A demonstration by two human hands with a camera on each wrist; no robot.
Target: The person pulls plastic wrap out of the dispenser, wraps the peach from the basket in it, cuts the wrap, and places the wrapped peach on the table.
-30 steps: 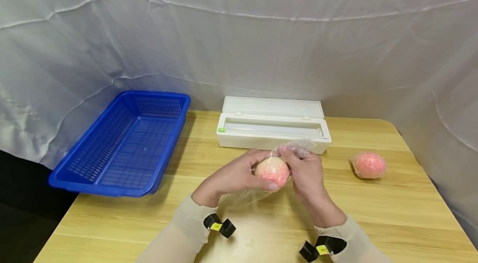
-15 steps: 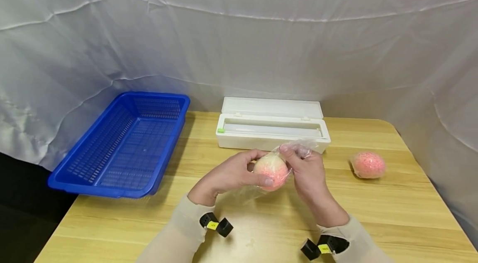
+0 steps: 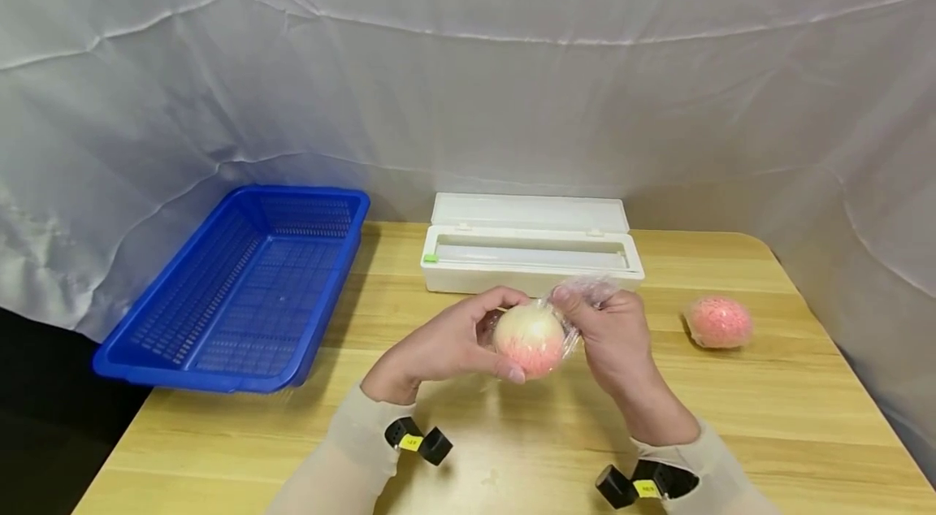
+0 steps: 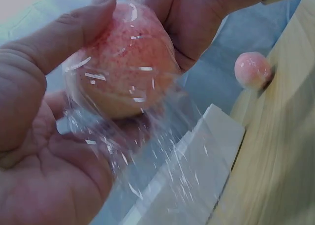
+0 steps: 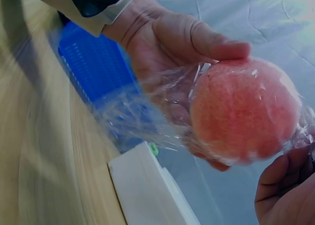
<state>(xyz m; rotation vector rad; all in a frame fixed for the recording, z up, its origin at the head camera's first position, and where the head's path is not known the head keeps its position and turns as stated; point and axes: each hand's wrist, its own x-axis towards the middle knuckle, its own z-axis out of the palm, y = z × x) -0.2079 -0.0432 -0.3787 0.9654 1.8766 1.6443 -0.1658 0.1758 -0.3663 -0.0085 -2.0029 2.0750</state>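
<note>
A pink and cream peach [image 3: 528,339] is held above the table, with clear plastic wrap [image 4: 162,136] around it. My left hand [image 3: 453,340] grips the peach from its left side, thumb in front and fingers behind. Gathered plastic wrap is pinched in my right hand [image 3: 610,328] at the peach's right side. Loose film trails off the fruit on the left-hand side, seen in the right wrist view. A second peach [image 3: 720,322], shiny as if wrapped, lies on the table to the right.
Behind the hands stands a white cling film box [image 3: 534,279], lid up, with a film roll inside and a green slider at its left end. A blue plastic basket [image 3: 322,312] sits at the left. Grey cloth [image 3: 512,93] hangs behind the wooden table [image 3: 768,417].
The peach has turned in the left hand and shows more of its cream side. The right hand has drawn slightly right with the pinched wrap, and the left hand slightly left.
</note>
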